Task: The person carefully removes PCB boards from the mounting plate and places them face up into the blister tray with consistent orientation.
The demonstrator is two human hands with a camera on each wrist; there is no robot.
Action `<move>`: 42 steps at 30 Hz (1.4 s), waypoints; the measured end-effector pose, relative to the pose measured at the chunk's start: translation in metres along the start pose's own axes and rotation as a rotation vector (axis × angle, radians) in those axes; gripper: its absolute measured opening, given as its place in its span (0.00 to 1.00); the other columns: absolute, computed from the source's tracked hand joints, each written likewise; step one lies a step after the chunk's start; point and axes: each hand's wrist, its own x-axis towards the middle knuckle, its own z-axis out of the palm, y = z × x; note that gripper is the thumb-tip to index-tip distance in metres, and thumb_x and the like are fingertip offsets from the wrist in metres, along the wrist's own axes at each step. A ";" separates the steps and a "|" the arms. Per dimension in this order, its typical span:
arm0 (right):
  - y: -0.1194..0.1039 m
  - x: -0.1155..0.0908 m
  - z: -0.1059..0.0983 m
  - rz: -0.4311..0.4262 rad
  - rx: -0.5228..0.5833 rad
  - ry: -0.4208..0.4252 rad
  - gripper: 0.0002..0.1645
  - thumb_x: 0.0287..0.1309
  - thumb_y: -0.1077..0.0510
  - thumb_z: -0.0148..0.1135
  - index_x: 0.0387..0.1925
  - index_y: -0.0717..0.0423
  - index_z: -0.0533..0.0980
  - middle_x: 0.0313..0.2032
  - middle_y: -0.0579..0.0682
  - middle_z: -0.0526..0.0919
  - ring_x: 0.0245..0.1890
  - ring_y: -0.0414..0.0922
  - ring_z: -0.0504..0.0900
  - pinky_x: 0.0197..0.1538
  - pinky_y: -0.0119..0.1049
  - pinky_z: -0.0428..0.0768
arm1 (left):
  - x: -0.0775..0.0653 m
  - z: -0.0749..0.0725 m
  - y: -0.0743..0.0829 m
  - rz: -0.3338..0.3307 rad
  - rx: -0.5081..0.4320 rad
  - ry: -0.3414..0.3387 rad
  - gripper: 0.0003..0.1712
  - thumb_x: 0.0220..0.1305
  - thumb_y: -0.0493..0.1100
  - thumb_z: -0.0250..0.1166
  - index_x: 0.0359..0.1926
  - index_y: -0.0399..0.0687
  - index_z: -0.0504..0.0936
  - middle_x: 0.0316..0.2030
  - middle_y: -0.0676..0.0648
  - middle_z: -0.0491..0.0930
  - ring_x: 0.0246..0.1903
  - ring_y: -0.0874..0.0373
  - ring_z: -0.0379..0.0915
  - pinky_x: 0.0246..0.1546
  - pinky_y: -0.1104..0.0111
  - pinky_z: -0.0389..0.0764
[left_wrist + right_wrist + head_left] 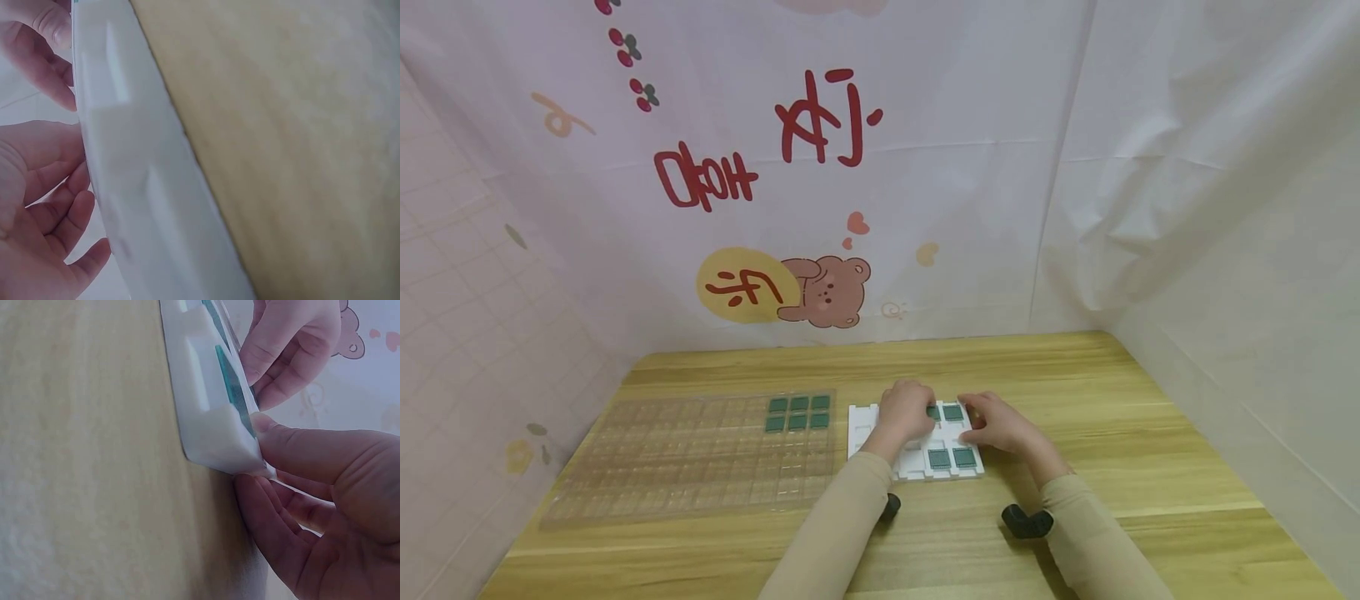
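Nearest the viewer, two sleeved forearms, the left sleeve [838,529] and the right sleeve [1097,533], reach in over a wood-grained surface [951,533], with a black wrist mount [1027,522] showing below the right wrist. Just past them a white tray [951,434] lies flat on the surface, its pockets set out in a near and a far row. Two green chips sit side by side at the right end of the near row, the inner chip [939,459] and the corner chip [964,457]. The right hand [1000,425] is at the tray's right end, fingers slightly apart and lightly bent, gripping the edge with the thumb on its top. The left hand [907,412] bends over the middle of the tray, fingers curled downward and close together; their tips meet a far-row chip [934,412], but whether they pinch it or only press it I cannot tell. Right of that, a second far-row chip [952,412] sits in its pocket near the right hand. Left of the white tray and apart from it lies a clear plastic tray [685,475] of many pockets, with six green chips [797,422] in two rows of three at its far right corner. Behind the surface hangs a white curtain [955,200] printed with red characters and a brown bear [831,292].
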 end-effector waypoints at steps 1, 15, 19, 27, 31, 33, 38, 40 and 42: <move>0.000 0.000 0.000 -0.001 0.001 0.000 0.41 0.55 0.62 0.72 0.67 0.70 0.65 0.56 0.65 0.70 0.40 0.48 0.77 0.46 0.42 0.78 | 0.000 0.000 -0.001 0.001 -0.008 0.003 0.10 0.54 0.41 0.72 0.39 0.52 0.88 0.38 0.52 0.82 0.45 0.52 0.72 0.45 0.59 0.72; 0.002 0.000 0.002 0.002 0.006 0.004 0.41 0.55 0.62 0.72 0.67 0.69 0.65 0.57 0.65 0.69 0.40 0.48 0.76 0.48 0.44 0.77 | -0.001 0.003 -0.004 -0.010 -0.106 0.028 0.13 0.55 0.41 0.72 0.43 0.49 0.88 0.41 0.51 0.83 0.49 0.51 0.73 0.50 0.56 0.73; 0.000 -0.002 0.002 -0.023 -0.006 0.006 0.40 0.55 0.62 0.71 0.67 0.70 0.65 0.56 0.66 0.70 0.40 0.48 0.77 0.47 0.43 0.78 | -0.002 0.005 -0.004 -0.008 -0.137 0.043 0.12 0.56 0.43 0.72 0.43 0.50 0.88 0.40 0.52 0.82 0.47 0.51 0.73 0.50 0.56 0.73; -0.003 -0.004 0.002 -0.033 -0.003 0.008 0.40 0.55 0.61 0.71 0.66 0.71 0.65 0.56 0.66 0.70 0.40 0.48 0.77 0.47 0.44 0.78 | -0.005 0.003 -0.003 0.021 -0.195 0.082 0.14 0.53 0.44 0.74 0.43 0.51 0.87 0.40 0.53 0.83 0.47 0.51 0.73 0.50 0.57 0.74; -0.004 -0.004 0.002 -0.012 -0.012 0.008 0.41 0.55 0.60 0.72 0.67 0.69 0.66 0.57 0.65 0.70 0.40 0.48 0.77 0.47 0.44 0.78 | -0.009 0.000 -0.002 0.031 -0.218 0.095 0.16 0.53 0.44 0.74 0.44 0.50 0.87 0.41 0.53 0.83 0.48 0.51 0.73 0.50 0.57 0.73; -0.005 -0.004 0.002 -0.010 -0.018 0.007 0.41 0.55 0.60 0.72 0.67 0.69 0.66 0.56 0.65 0.70 0.39 0.48 0.77 0.47 0.44 0.78 | -0.010 0.000 -0.002 0.034 -0.229 0.101 0.16 0.53 0.44 0.73 0.45 0.51 0.86 0.41 0.53 0.83 0.49 0.51 0.73 0.50 0.57 0.73; -0.004 -0.004 0.003 -0.008 -0.016 0.011 0.41 0.56 0.60 0.72 0.67 0.69 0.66 0.56 0.65 0.70 0.40 0.48 0.76 0.47 0.44 0.77 | -0.013 -0.001 -0.003 0.038 -0.261 0.116 0.16 0.54 0.44 0.73 0.45 0.51 0.86 0.41 0.54 0.83 0.50 0.52 0.72 0.52 0.57 0.73; -0.004 -0.004 0.003 -0.013 -0.018 0.013 0.40 0.56 0.60 0.71 0.67 0.69 0.66 0.56 0.65 0.70 0.40 0.48 0.76 0.47 0.43 0.77 | -0.014 -0.002 -0.002 0.041 -0.270 0.120 0.16 0.54 0.44 0.73 0.45 0.52 0.87 0.41 0.55 0.83 0.51 0.52 0.72 0.52 0.58 0.73; -0.003 -0.004 0.003 -0.018 -0.023 0.015 0.40 0.56 0.60 0.71 0.67 0.69 0.66 0.56 0.65 0.70 0.40 0.48 0.76 0.46 0.44 0.77 | -0.015 -0.003 -0.002 0.046 -0.273 0.127 0.16 0.54 0.44 0.73 0.46 0.52 0.87 0.41 0.55 0.83 0.51 0.52 0.72 0.52 0.58 0.73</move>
